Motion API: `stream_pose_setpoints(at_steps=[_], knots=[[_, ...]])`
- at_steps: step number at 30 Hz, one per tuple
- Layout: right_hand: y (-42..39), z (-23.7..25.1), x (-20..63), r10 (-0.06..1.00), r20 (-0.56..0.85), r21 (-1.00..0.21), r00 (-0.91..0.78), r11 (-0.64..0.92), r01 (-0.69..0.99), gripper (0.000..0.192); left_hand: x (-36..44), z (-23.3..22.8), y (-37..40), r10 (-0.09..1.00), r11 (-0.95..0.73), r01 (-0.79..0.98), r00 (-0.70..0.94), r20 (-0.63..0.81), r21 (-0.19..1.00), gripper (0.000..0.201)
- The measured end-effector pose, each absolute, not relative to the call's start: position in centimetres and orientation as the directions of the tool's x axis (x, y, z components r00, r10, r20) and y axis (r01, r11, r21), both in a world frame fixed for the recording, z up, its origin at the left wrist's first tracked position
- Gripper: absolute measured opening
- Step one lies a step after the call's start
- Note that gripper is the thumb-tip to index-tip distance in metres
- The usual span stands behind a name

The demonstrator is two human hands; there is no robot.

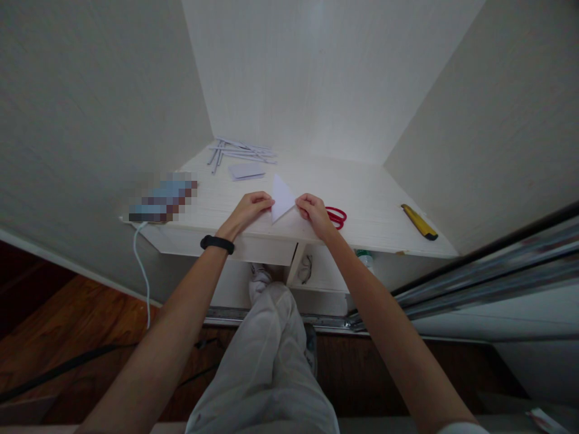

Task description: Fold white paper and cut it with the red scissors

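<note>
Both hands are down on the white counter, pinching a folded paper between them. Left hand grips its 9 o'clock edge, fingers curled; right hand nips the 3 o'clock corner. The paper sits near the front edge, pointing to 12 o'clock. Red scissors lie just beside the right hand at 3 o'clock, a yellow knife farther out. Paper strips at 11 o'clock.
</note>
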State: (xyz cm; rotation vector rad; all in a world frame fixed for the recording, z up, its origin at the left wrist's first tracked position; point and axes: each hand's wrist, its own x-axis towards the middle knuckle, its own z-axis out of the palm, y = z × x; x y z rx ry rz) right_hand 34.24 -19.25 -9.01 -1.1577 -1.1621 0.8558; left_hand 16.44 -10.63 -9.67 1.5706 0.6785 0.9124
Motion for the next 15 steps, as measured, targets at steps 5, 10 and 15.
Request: stream_pose_setpoints(at_steps=[5, 10, 15], knots=[[-19.27, -9.05, 34.21, 0.951, 0.228, -0.974, 0.209, 0.219, 0.061, 0.012, 16.60, -9.84, -10.52, 0.842, -0.170, -0.058, 0.510, 0.176, 0.984, 0.020], [-19.30, -9.04, 34.27, 0.950, 0.230, -0.973, 0.212, 0.221, 0.067, 0.013, 16.56, -9.90, -10.44, 0.843, -0.159, -0.044, 0.513, 0.159, 0.986, 0.021], [-19.32, -8.98, 34.25, 0.949, 0.232, -0.973, 0.214, 0.222, 0.069, 0.016, 16.54, -10.06, -10.21, 0.841, -0.171, -0.031, 0.516, 0.162, 0.985, 0.020]])
